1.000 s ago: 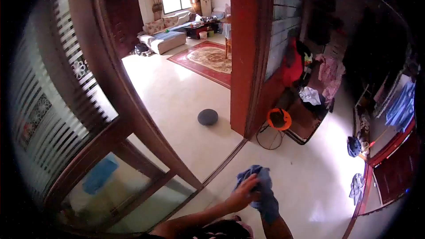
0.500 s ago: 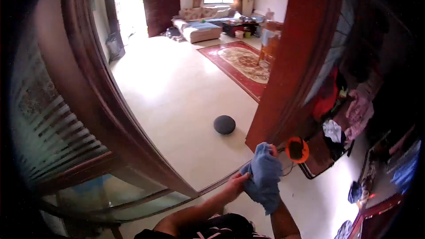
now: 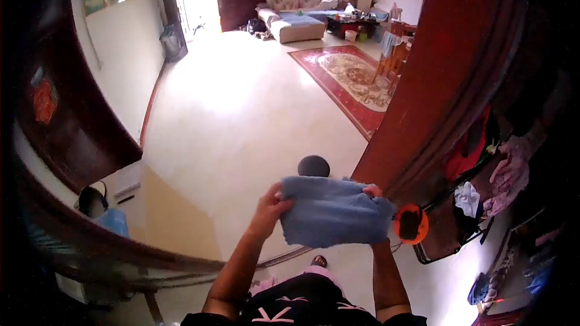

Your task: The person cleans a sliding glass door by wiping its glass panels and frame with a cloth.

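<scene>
A blue cloth [image 3: 332, 214], seemingly folded over, is stretched out between my two hands at about waist height. My left hand [image 3: 269, 208] pinches its left edge near the upper corner. At the upper right, my right hand [image 3: 373, 191] grips the cloth, and most of that hand is hidden behind the fabric. Just beyond the cloth's upper edge, a round dark grey object [image 3: 314, 165] rests on the floor, partly covered by the cloth. To the right of the cloth is an orange round item [image 3: 412, 224] with a dark centre.
A red-brown door [image 3: 411, 108] stands on my right, with piled clothes [image 3: 504, 175] beyond it. Ahead lie a patterned rug [image 3: 350, 75], a sofa [image 3: 299, 27] and a wooden chair [image 3: 393, 63]. A curved dark frame runs along the left. My sandalled foot [image 3: 319, 261] is below.
The blue cloth was bunched around my right hand and now hangs spread between both hands. My left hand has moved left and up, and the view shows more of the left wall.
</scene>
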{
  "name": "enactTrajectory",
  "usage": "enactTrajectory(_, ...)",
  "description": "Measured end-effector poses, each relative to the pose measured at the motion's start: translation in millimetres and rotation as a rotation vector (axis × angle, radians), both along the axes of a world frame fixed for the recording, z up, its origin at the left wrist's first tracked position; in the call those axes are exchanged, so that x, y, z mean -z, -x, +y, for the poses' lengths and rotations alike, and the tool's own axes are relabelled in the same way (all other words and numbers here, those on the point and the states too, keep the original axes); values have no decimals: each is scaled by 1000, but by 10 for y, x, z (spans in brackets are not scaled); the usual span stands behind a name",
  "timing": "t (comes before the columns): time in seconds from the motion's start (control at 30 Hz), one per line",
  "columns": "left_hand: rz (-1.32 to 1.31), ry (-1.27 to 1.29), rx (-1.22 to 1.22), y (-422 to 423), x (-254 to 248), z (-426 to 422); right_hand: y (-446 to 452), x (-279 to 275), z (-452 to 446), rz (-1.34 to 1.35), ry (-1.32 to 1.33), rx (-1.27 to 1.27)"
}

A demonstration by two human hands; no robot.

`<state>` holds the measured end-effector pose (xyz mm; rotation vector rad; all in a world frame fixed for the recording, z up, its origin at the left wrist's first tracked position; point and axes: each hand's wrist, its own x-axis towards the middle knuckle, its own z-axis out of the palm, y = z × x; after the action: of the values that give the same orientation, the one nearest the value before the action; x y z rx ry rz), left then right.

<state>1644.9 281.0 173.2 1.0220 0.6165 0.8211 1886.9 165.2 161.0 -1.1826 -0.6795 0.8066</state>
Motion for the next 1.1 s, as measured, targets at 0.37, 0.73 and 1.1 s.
enactTrajectory(0.37,282,99,-113,-829,192,824,-1575,45,419,-1298,70,-36)
enactTrajectory(0.73,491,-520,-87,-941,417,1991,-1476,224,1607,-55,-57,-21)
enactTrajectory(1.1,650,-731,-541,-96,501,3932,-622,399,3941,-1065,149,-149)
